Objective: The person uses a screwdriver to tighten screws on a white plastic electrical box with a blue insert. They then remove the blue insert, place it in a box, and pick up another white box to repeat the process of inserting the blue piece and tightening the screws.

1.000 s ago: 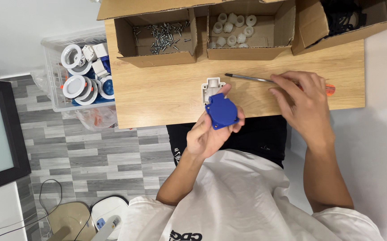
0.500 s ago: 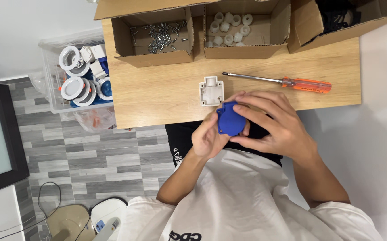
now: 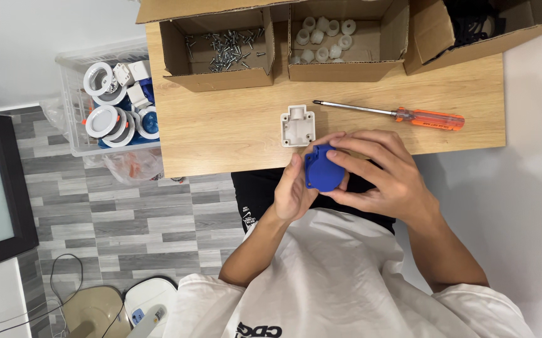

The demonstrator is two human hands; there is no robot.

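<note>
Blue socket cap, held w/ both hands.
L hand cups it from the side, R hand fingers pinch top; white base just beyond fingertips, screwdriver past R hand.

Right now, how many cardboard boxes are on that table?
3, all along the far edge: the left box holds screws, the middle box holds white caps, and the right box, partly cut off, holds dark parts.
</note>
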